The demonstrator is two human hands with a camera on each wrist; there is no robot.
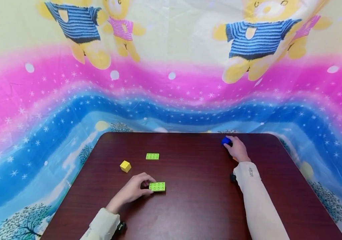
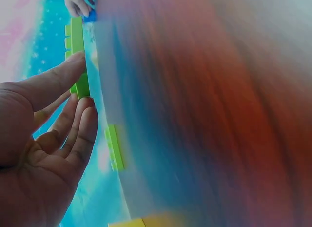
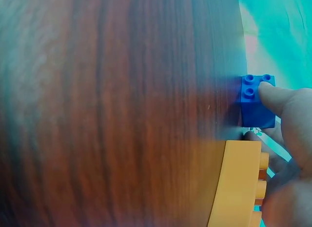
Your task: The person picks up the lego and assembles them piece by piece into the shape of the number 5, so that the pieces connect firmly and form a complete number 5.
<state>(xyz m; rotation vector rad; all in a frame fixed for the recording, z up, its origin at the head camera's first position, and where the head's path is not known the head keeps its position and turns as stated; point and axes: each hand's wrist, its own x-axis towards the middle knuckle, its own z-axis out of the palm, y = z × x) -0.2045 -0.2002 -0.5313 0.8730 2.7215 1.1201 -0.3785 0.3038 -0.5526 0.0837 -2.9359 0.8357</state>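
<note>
My left hand (image 1: pixel 136 188) pinches one end of a lime-green toy brick (image 1: pixel 157 186) with two rows of studs, held over the front middle of the table. In the left wrist view, thumb and fingertips grip that green brick (image 2: pixel 78 41) from both sides. Far back on the right, my right hand (image 1: pixel 238 149) has thumb and fingers about a small blue brick (image 1: pixel 225 141). The right wrist view shows the thumb on the studded side of the blue brick (image 3: pixel 257 112). An orange brick (image 3: pixel 239 183) lies just under the right hand, mostly hidden in the head view.
A second lime-green brick (image 1: pixel 152 156) lies flat beyond the left hand. Left of it sits a yellow brick (image 1: pixel 125 166). The dark wooden table (image 1: pixel 195 206) meets a patterned cloth (image 1: pixel 171 90) hanging behind its far edge.
</note>
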